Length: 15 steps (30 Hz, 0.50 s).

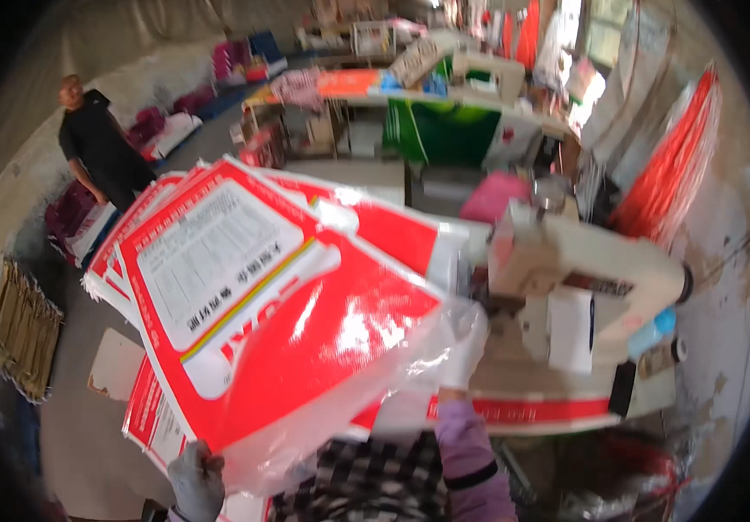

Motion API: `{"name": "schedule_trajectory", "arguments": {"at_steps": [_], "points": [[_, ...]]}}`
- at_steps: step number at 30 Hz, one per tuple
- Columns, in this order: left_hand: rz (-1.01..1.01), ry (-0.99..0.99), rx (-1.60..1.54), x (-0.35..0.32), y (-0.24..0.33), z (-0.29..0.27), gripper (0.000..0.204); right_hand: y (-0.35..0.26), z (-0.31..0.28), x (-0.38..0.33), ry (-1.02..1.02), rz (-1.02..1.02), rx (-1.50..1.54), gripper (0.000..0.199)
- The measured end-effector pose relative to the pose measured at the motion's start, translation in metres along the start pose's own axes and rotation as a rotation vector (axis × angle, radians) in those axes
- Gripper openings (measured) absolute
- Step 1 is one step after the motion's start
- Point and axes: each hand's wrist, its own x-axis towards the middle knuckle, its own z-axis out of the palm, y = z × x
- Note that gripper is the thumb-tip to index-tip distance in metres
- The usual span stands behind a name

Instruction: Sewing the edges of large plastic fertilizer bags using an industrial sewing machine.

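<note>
A red-and-white printed woven plastic sack (pixel 331 339) with a clear film edge stretches across the middle, in front of my body. My left hand (pixel 197 481), in a grey glove, is closed on its near left corner. At the sack's right end my right hand (pixel 464 348), in a pale glove, grips the film edge; its fingers are blurred. More sacks of the same print (pixel 114 274) lie beneath and beyond it. Just right of my right hand stands a cream sewing machine (pixel 558 252) on its table.
A white card (pixel 571 331) and a light blue bottle (pixel 653 332) are by the machine. Red plastic-wrapped material (pixel 671 165) rises at the right wall. A person in dark clothes (pixel 101 143) stands at far left. Folded tan bundles (pixel 23 331) lie at the left; a cluttered table (pixel 349 87) stands behind.
</note>
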Motion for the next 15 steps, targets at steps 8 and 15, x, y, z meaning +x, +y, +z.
{"name": "schedule_trajectory", "arguments": {"at_steps": [8, 15], "points": [[0.021, -0.057, -0.072, 0.017, -0.015, -0.008, 0.026, -0.017, -0.034, 0.026, -0.517, -0.842, -0.234, 0.024], [0.29, -0.355, 0.097, 0.024, -0.034, -0.024, 0.043, 0.042, 0.004, 0.03, -0.421, -0.161, -0.158, 0.01]]}}
